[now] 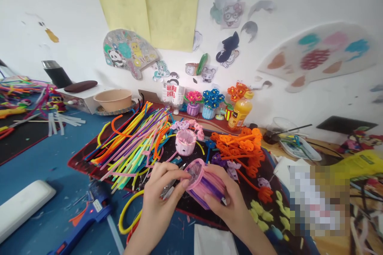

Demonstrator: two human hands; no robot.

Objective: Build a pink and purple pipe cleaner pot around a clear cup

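A small pot wound from pink and purple pipe cleaners [201,185] is tilted, its opening turned toward my left side. My right hand [229,199] wraps round its far side, thumb in front and fingers over the top. With thumb and forefinger closed, my left hand [163,189] pinches at the pot's rim; any small thing between those fingertips is hidden. Something greyish and shiny shows inside the opening. Scissors [170,186] lie partly hidden behind my left hand. Just beyond stands a pale pink pipe-cleaner pot [185,143] with pink flowers along its rim.
Loose coloured pipe cleaners [134,143] are heaped on the dark mat at left. Orange pipe-cleaner flowers [242,147] lie at right. A blue glue gun [89,219] rests front left. A juice bottle [241,110] and finished flower pots [213,103] stand along the wall.
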